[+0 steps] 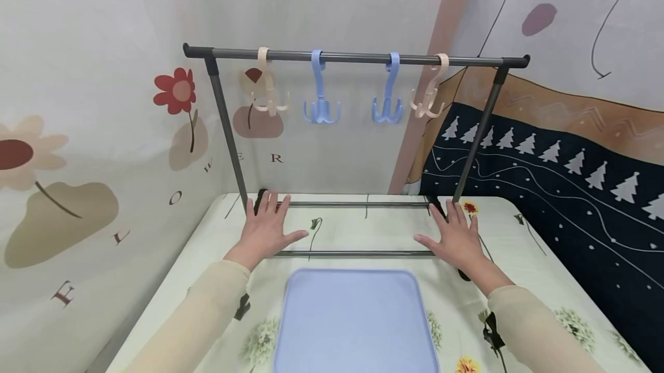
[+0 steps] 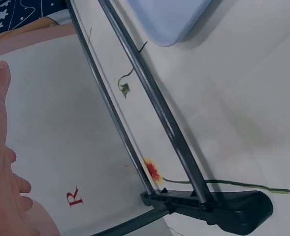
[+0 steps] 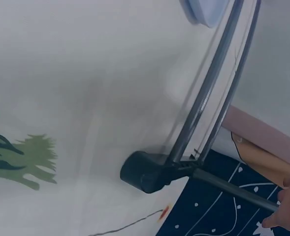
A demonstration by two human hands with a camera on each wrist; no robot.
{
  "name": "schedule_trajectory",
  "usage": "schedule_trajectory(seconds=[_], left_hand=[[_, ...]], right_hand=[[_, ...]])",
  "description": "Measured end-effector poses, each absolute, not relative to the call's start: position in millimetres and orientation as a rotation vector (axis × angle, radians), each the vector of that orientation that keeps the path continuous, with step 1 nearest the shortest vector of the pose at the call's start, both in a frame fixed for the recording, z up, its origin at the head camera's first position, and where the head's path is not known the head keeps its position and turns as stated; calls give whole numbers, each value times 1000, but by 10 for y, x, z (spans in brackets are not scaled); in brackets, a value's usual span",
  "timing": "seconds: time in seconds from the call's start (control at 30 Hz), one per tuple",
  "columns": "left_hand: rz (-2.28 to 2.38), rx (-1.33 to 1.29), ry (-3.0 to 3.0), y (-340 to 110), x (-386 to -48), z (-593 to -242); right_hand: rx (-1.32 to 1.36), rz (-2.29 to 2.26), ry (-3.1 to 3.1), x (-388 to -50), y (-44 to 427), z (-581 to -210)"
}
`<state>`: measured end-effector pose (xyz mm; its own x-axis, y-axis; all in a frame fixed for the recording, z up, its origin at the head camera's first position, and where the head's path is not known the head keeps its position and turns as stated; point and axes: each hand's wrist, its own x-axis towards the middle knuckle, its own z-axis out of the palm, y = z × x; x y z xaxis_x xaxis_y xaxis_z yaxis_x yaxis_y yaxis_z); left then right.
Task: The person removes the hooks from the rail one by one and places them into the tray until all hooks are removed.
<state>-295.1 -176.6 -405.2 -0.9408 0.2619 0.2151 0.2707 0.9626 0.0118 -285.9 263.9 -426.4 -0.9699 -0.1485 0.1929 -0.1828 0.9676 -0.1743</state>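
A dark grey metal garment rack [image 1: 358, 57] stands on the table. From its top bar hang two blue hooks [image 1: 321, 109] [image 1: 387, 109], with a beige hook [image 1: 270, 102] to their left and a pinkish one [image 1: 427, 102] to their right. Each has curved prongs at the bottom. In the head view, my left hand [image 1: 264, 232] spreads its fingers over the rack's left base, and my right hand [image 1: 456, 240] does likewise at the right base. Both wrist views show straight or relaxed fingers holding nothing, apart from the lower bars [image 2: 157, 98].
A light blue rectangular tray [image 1: 355, 321] lies in front of the rack, between my forearms. Beneath is a white flower-print tablecloth [image 1: 539, 304]. Printed fabric hangs behind and on both sides, dark with white trees [image 1: 550, 188] at the right. Black feet [image 3: 145, 172] carry the rack.
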Motion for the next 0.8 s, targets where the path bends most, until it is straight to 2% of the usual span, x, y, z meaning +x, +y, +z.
schedule_trajectory(seconds=[0.8], left_hand=[[-288, -339, -2814, -1868, -2953, -3784]], right_hand=[[112, 482, -2754, -2943, 2910, -4036]])
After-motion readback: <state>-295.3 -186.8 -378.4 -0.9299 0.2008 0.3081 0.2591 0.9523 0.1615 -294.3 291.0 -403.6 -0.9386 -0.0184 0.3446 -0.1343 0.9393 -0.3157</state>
